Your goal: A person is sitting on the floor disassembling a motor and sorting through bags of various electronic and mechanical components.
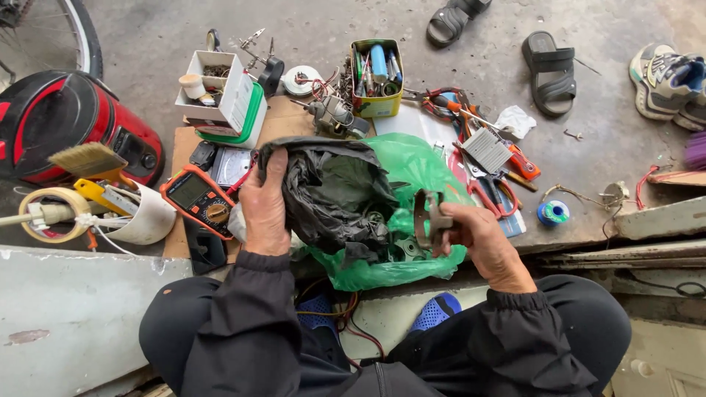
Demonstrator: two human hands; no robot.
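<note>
My left hand (265, 206) grips the rim of a black plastic bag (331, 191) and holds it open. The black bag lies inside a green plastic bag (412, 169) on the concrete floor in front of my knees. Small metal parts show inside the black bag. My right hand (478, 239) holds a curved brownish metal bracket (430, 219) just above the bags' right edge. Both arms wear dark sleeves.
An orange multimeter (197, 198) lies left of my left hand on cardboard. A red cooker (66, 125), a paintbrush (88, 158) and tape roll (55, 213) sit at left. A tin of tools (376, 77), pliers (494, 195), sandals (550, 70) and shoes (669, 84) lie behind and right.
</note>
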